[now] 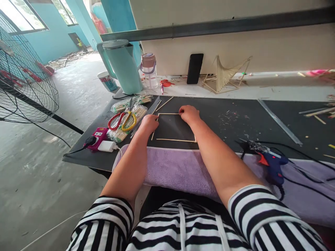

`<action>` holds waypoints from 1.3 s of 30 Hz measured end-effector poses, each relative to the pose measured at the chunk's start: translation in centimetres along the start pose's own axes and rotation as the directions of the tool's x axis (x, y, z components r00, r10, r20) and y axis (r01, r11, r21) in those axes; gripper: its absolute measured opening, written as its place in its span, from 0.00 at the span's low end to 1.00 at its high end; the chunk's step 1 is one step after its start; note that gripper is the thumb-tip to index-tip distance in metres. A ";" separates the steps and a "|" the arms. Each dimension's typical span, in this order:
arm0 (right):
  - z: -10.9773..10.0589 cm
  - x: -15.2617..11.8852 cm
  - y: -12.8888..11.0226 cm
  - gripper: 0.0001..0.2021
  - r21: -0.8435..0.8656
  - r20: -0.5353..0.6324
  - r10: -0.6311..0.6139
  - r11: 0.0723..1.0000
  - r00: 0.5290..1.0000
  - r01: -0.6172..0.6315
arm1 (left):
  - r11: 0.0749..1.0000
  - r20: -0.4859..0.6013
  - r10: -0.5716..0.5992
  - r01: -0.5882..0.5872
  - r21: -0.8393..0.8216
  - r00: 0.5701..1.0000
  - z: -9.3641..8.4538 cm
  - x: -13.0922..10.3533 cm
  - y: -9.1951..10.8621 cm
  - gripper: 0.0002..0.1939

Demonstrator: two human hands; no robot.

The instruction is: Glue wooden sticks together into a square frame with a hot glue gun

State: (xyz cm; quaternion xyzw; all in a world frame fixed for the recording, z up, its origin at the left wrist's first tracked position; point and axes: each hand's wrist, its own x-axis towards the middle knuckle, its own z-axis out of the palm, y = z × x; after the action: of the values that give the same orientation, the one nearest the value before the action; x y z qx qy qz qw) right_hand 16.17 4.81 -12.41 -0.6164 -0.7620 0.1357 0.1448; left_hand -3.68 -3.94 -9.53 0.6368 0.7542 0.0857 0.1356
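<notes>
Thin wooden sticks lie in a rough square on the black board. My left hand (150, 123) is closed at the upper left corner, pinching the left stick (154, 132) near where it meets the top stick (169, 113). At the other end of the top stick, my right hand (189, 114) is closed on the stick's tip. The bottom stick (176, 140) runs to the lower right corner, where it meets a right-hand stick mostly hidden by my right wrist. Between the bottom stick's left end and the left stick there is a small gap.
Scissors (121, 121) lie on bagged sticks (138, 113) at left, near a pink power strip (97, 139). A glue gun (273, 164) rests on the purple towel (172, 167) at right. Behind stand a kettle (121, 66), bottle (149, 71), phone (195, 68) and stick model (225, 75).
</notes>
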 end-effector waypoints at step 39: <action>-0.2 0.0 -0.1 0.10 0.001 0.018 0.007 1.000 1.000 -0.007 | 1.000 -0.014 -0.025 0.025 0.006 1.000 0.4 0.4 -0.2 0.27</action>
State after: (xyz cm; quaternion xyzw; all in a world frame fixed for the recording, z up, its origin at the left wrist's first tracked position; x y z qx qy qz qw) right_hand 16.13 4.81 -12.21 -0.6178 -0.7610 0.1420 0.1378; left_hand -3.81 -3.58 -9.98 0.6272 0.7633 0.0861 0.1291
